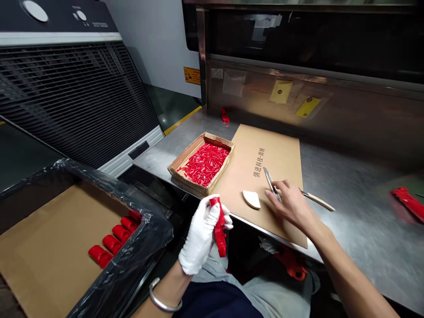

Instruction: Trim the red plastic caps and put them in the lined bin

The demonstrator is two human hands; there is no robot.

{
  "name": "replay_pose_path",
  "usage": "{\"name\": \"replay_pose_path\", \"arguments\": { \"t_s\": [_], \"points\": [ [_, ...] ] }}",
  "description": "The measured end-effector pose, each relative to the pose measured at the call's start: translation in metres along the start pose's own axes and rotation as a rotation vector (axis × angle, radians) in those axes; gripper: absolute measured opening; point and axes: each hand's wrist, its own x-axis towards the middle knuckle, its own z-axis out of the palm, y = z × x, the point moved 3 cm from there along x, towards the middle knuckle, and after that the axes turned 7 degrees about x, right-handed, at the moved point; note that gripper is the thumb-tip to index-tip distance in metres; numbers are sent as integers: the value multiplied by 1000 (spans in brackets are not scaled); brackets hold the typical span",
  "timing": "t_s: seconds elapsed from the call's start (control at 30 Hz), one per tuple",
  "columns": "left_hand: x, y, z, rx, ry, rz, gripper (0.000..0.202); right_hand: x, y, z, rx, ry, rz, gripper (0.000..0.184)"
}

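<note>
My left hand [202,234], in a white glove, is closed round a red plastic part [220,227] held upright in front of the bench edge. My bare right hand [289,203] rests on a brown cardboard sheet [265,154] and grips a small knife [270,180] whose blade points away from me. A white curved piece [251,198] lies on the sheet just left of that hand. A shallow cardboard tray [185,159] full of small red scraps sits further left on the bench.
A large box lined with black plastic [145,221] at my lower left holds a row of red parts [114,240] on cardboard. More red parts lie at the bench's right edge [409,201], by the back wall [225,115], and one in my lap [293,264].
</note>
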Motion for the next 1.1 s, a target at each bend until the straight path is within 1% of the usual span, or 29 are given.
{"name": "replay_pose_path", "arguments": {
  "t_s": [0.1,0.2,0.33,0.4,0.47,0.53,0.6,0.67,0.7,0.73,0.8,0.83,0.87,0.93,0.97,1.03,1.1],
  "points": [
    [7,-5,1,-40,41,-88,29,-11,-19,4,46,-37,-125,45],
    [8,-7,2,-72,90,-139,32,-19,-28,10,76,-23,-153,45],
    [8,-6,4,-175,86,-160,33,-24,-25,12,96,9,-146,43],
    [9,-6,5,-224,65,-162,34,-25,-23,7,94,62,-103,45],
    [10,-5,6,-260,56,-144,34,-29,-26,-1,103,107,-55,46],
    [10,-3,7,-286,72,-114,31,-35,-37,-9,138,78,-57,43],
    [10,-2,7,-310,89,-94,28,-41,-50,-14,172,-7,-93,39],
    [9,1,8,-340,74,-100,23,-44,-51,-17,155,-42,-73,40],
    [9,2,8,-365,59,-116,21,-43,-44,-19,118,-25,-22,44],
    [9,3,8,-399,41,-144,18,-42,-32,-20,66,6,53,50],
    [9,5,7,-491,2,-241,14,-39,1,-21,-50,54,229,68],
    [9,5,6,-541,-15,-296,14,-38,19,-20,-94,45,297,75],
    [10,6,6,-585,-32,-348,15,-38,37,-19,-121,17,341,78],
    [11,6,6,-648,-52,-417,17,-40,64,-17,-149,-47,374,74],
    [11,6,7,-667,-56,-434,17,-41,74,-16,-156,-69,377,71],
    [11,6,9,-688,-65,-457,17,-44,88,-17,-172,-87,387,67],
    [10,5,11,-695,-68,-468,16,-45,94,-21,-178,-94,393,64]
  ]
}}
